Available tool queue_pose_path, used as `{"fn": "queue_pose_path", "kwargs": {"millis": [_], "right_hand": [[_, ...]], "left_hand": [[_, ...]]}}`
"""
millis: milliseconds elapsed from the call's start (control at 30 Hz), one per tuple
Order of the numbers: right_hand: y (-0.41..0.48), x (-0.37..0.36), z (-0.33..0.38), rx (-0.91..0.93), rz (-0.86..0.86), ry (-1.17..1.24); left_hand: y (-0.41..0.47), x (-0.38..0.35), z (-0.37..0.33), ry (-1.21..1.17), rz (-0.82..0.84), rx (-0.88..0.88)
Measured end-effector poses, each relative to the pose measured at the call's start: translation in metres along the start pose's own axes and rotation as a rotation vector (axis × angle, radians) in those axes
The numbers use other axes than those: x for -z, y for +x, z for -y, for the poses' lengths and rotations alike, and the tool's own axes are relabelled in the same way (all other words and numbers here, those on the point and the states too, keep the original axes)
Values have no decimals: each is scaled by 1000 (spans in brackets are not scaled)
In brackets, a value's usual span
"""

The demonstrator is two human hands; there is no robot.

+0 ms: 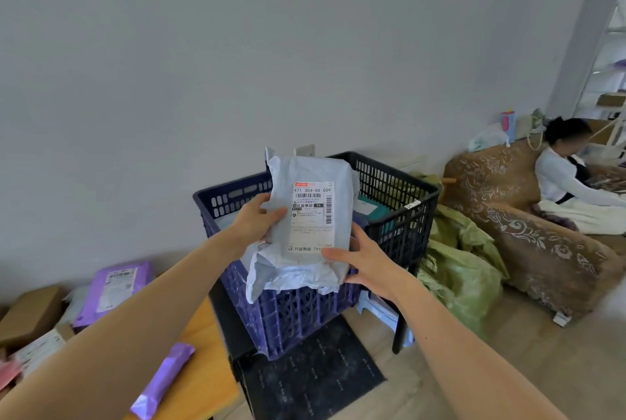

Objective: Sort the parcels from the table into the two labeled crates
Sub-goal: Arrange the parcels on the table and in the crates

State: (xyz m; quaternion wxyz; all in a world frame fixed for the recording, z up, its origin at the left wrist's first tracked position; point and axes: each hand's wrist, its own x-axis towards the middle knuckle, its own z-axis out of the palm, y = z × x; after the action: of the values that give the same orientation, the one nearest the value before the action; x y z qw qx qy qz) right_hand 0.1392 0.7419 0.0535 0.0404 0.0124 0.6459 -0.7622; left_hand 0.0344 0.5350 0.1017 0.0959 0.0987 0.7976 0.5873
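Observation:
I hold a white plastic parcel (305, 230) upright in front of me, its shipping label facing the camera. My left hand (255, 218) grips its left edge and my right hand (364, 258) grips its lower right corner. The parcel hangs above the blue crate (288, 314). Beside that, to the right and a little further back, stands the black crate (399, 202), with a teal parcel (372, 208) inside. At the lower left is the wooden table (203, 368) with a purple parcel (115, 287), a rolled purple parcel (162, 382) and a cardboard box (30, 314).
A dark mat (311, 379) lies on the floor under the crates. Green bags (457, 263) are heaped right of the black crate. Further right a person (569, 179) sits on a brown patterned sofa (528, 236). A plain wall stands behind.

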Motion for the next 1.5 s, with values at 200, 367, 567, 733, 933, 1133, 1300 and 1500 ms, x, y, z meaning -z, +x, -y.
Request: {"fn": "queue_pose_path", "kwargs": {"millis": [200, 367, 567, 733, 933, 1133, 1300, 1500], "right_hand": [[71, 29, 17, 72, -125, -176], [137, 48, 35, 145, -158, -266], [193, 60, 41, 181, -214, -306], [221, 67, 26, 124, -208, -319], [255, 81, 19, 78, -85, -419], [289, 95, 15, 78, 149, -595], [312, 102, 12, 95, 302, -646], [328, 99, -9, 65, 331, -634]], "left_hand": [[62, -1, -6, -67, 39, -65], [112, 7, -15, -29, -23, -93], [151, 23, -11, 59, -67, -114], [164, 26, 6, 110, -132, -52], [169, 27, 32, 241, -249, 67], [168, 21, 42, 594, -419, 220], [168, 2, 59, 453, -453, 352], [162, -19, 87, 314, -502, 517]]}}
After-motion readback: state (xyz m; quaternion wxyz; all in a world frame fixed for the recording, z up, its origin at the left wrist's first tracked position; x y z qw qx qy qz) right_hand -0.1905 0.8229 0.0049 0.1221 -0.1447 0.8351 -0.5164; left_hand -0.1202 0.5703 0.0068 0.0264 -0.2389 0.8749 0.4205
